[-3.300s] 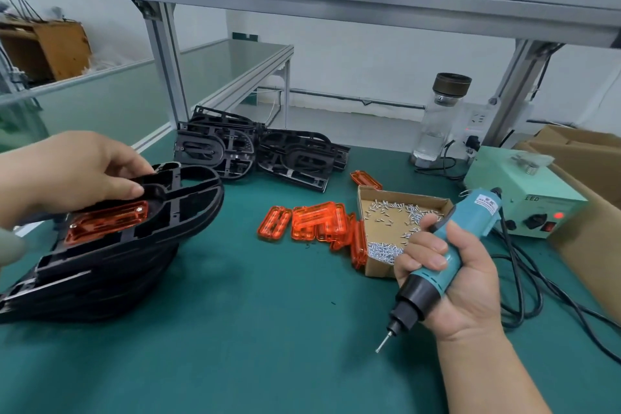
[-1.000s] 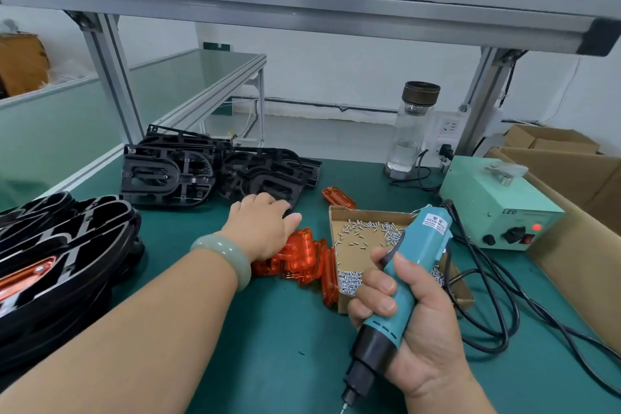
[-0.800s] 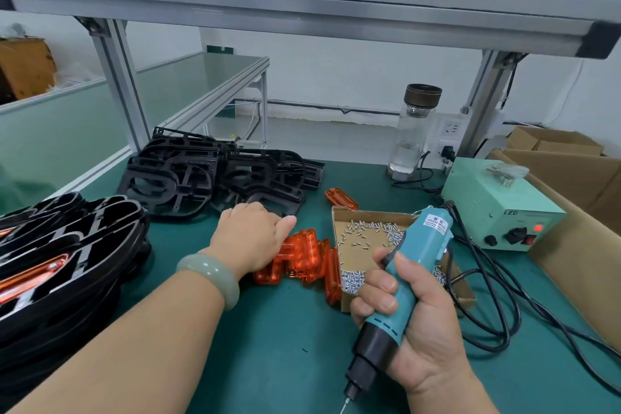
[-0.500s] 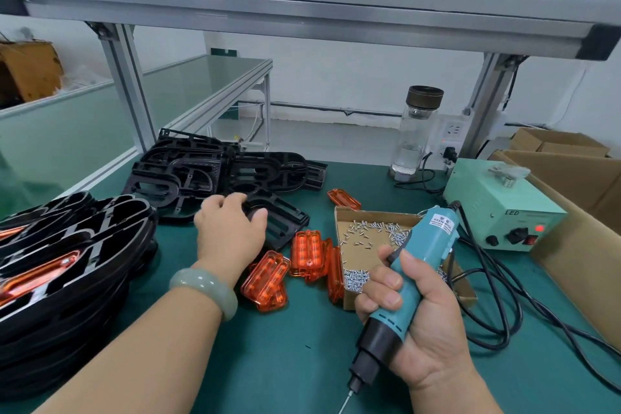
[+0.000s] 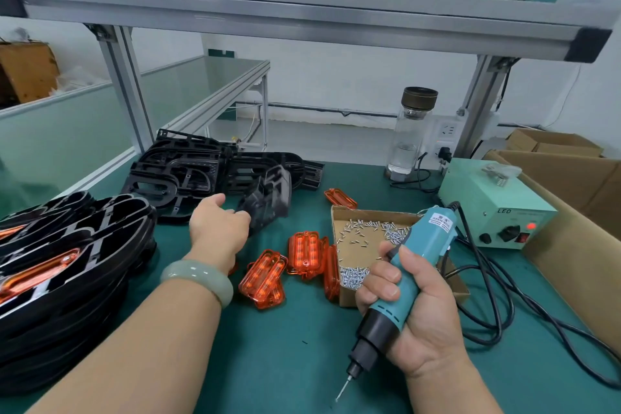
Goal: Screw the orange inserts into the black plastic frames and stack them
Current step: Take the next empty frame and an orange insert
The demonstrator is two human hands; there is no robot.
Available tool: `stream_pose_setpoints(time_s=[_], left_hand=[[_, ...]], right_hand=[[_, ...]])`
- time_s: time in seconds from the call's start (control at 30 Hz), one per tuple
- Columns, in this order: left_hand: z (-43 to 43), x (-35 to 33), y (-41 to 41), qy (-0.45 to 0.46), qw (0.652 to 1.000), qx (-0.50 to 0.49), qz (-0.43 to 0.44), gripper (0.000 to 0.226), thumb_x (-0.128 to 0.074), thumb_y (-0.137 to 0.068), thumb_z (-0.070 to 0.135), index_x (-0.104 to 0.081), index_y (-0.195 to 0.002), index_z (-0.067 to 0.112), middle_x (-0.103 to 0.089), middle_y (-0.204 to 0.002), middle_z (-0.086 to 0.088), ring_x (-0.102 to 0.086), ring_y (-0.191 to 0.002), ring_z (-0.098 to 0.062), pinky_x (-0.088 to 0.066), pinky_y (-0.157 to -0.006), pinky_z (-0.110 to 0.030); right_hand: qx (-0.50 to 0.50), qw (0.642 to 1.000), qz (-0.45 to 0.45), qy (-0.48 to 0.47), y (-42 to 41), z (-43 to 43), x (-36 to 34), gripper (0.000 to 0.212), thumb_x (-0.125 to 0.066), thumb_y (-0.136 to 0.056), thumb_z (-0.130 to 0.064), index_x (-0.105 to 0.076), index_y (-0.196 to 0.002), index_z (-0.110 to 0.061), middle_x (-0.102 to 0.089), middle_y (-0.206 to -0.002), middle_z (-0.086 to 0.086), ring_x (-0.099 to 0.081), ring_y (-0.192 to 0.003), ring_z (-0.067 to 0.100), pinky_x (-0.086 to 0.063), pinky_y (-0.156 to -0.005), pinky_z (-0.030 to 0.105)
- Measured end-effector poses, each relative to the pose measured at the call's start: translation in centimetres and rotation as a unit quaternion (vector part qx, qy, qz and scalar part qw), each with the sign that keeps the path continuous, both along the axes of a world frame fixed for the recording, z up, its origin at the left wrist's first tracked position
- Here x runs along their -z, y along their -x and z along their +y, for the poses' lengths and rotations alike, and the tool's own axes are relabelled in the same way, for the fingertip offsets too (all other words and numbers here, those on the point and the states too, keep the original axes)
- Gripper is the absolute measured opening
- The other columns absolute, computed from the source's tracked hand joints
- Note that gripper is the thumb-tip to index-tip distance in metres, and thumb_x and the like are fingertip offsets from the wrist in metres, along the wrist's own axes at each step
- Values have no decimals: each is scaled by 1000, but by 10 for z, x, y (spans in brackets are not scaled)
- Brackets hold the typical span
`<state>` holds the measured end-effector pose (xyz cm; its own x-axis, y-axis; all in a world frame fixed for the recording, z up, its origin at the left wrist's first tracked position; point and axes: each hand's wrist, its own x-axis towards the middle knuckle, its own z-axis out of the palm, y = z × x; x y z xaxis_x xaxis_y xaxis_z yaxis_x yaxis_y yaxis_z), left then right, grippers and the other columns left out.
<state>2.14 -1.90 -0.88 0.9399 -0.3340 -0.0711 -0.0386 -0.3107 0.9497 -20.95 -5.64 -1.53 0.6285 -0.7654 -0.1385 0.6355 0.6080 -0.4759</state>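
1. Green matting covers the table (image 5: 289, 373); every part of the job lies on it, within reach of both arms.
2. Black and bulky, the finished stack (image 5: 67, 272) sits at the left edge. Its top frame shows an orange insert already seated, so a completed piece would likely go there.
3. The pile of bare frames (image 5: 188, 171) lies at the back left, beyond the left hand.
4. One black frame (image 5: 267, 202) is tipped up at that pile's right end. It is blurred, but its long axis appears to run from the near end at the fingers up and away to the right, with the far end raised.
5. The left hand (image 5: 218, 222) curls round that near end. The frame lies just ahead and to the right of its knuckles.
6. The right hand (image 5: 416, 316) is wrapped round the electric screwdriver (image 5: 406, 276). The bit points down at bare table, well apart from the frame.
7. The orange inserts (image 5: 265, 277) lie loose between the two hands, their long axes running roughly away from the person. The left hand is nearer to them but occupied, so the frame probably needs laying flat first.
8. Screws (image 5: 353, 274) lie in the cardboard box (image 5: 347, 296), just beside the screwdriver.
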Motion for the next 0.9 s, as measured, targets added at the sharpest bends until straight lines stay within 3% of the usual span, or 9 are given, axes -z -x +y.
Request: stream_pose_setpoints(time_s=[0.07,0.13,0.2,0.27,0.33,0.43,0.5,0.63,0.9], left_hand=[[1,-6,3,81,995,-2,55,48,-61,-86,7,-52,-131,22,-65,-87,-3,-53,-61,-12,-43,-54,-21],[6,-9,7,165,979,40,110,45,-58,-87,-2,-54,-127,18,-66,-94,-4,-61,-77,-16,-48,-66,-25],[17,-11,12,214,962,100,134,48,-51,-87,-12,-52,-125,16,-66,-103,-6,-64,-87,-18,-52,-68,-26],[30,-12,17,220,956,153,116,48,-50,-87,-14,-53,-122,19,-68,-106,-2,-66,-92,-18,-54,-63,-27],[42,-9,20,198,958,197,64,45,-52,-88,-12,-55,-115,23,-70,-100,4,-68,-87,-13,-53,-59,-25],[58,-3,23,157,957,244,-22,46,-52,-86,-15,-58,-106,27,-70,-101,2,-66,-95,-10,-51,-82,-30],[68,-1,25,139,950,270,-71,49,-53,-84,-17,-60,-101,28,-70,-100,5,-66,-97,-5,-50,-86,-21],[85,4,30,77,925,329,-172,48,-57,-80,-19,-63,-93,27,-72,-95,11,-66,-95,1,-46,-85,-8],[92,10,50,-41,857,446,-254,40,-64,-82,-4,-65,-94,35,-66,-96,31,-58,-98,14,-37,-86,-1]], right_hand=[[-8,1000,-8,3,2,-1,1,16,-65,-72,-19,-58,-85,-12,-41,-53,-4,-40,-36,7,-42,-41,22],[-21,999,-26,10,5,-4,0,38,-87,-53,-14,-62,-82,-11,-41,-54,-4,-41,-37,8,-43,-42,23],[-22,999,-42,13,10,-7,-2,53,-94,-38,-13,-63,-81,-11,-41,-55,-4,-42,-37,8,-44,-41,24],[-6,999,-46,21,15,-10,-4,37,-86,-55,-16,-61,-83,-13,-41,-54,-6,-41,-38,6,-44,-42,23],[27,998,-43,27,19,-14,-5,12,-63,-75,-22,-57,-84,-15,-41,-54,-8,-41,-38,4,-43,-43,21],[64,996,-65,21,25,-19,-2,9,-52,-79,-25,-55,-84,-18,-40,-55,-11,-41,-38,2,-43,-45,19],[67,994,-80,22,28,-21,-2,13,-59,-75,-24,-54,-85,-19,-41,-56,-12,-42,-39,1,-43,-46,18],[46,991,-118,35,29,-22,-1,57,-91,-41,-14,-56,-86,-18,-43,-57,-12,-44,-40,1,-44,-47,19],[51,983,-173,34,30,-22,0,57,-91,-42,-12,-57,-88,-18,-45,-58,-12,-45,-41,1,-46,-48,19]])
